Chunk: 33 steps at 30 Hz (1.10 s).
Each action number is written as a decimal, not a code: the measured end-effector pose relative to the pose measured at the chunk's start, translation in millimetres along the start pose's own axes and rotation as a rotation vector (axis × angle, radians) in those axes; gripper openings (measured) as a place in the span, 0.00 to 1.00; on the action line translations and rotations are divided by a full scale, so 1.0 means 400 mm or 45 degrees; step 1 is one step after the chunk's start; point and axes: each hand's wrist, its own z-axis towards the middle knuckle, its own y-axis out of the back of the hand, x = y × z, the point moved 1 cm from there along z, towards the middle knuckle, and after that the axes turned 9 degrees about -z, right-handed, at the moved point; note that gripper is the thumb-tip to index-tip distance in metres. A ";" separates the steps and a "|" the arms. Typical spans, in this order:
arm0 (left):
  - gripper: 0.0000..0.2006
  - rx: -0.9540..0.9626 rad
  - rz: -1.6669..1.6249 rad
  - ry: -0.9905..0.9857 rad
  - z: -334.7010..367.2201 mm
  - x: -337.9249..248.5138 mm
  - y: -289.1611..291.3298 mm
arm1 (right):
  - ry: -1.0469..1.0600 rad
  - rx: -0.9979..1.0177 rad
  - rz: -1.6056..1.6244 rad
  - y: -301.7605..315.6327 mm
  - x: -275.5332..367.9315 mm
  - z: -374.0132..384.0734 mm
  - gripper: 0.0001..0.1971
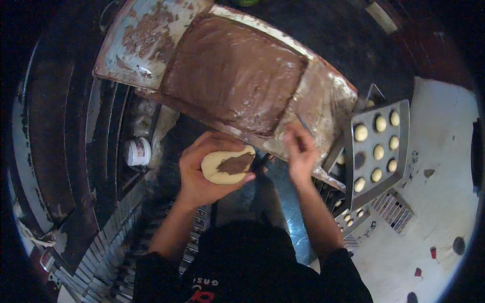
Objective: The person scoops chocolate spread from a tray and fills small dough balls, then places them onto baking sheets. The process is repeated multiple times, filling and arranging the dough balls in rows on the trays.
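My left hand [190, 174] is cupped around a pale, flattened piece of dough [210, 170]. A patch of brown filling [235, 164] lies in the middle of the dough, which is spread open and faces up. To the right, my right hand [302, 151] is closed around a thin, dark, flat tool [303, 124], partly hidden and blurred; its exact kind is unclear. That hand hovers at the near right edge of the table [323, 96]. A broad smooth slab of brown paste [237, 70] covers the table's middle, just beyond both hands.
A dark metal tray [368, 167] holding several round dough balls stands at the right. Below it are more trayed dough balls [348, 217]. Left of the table, a white tub [138, 152] sits on a low shelf. Smeared brown paste [156, 30] marks the table's far left.
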 end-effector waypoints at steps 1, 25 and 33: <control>0.25 0.055 0.021 -0.082 0.005 -0.020 -0.038 | -0.198 0.289 0.261 0.016 0.102 -0.065 0.09; 0.28 0.699 -0.010 -0.732 -0.143 -0.472 -0.733 | 0.346 -0.471 0.773 0.713 0.330 -0.532 0.09; 0.24 0.857 0.024 -0.691 -0.187 -0.494 -0.537 | 0.688 -0.697 -0.115 0.554 0.415 -0.633 0.10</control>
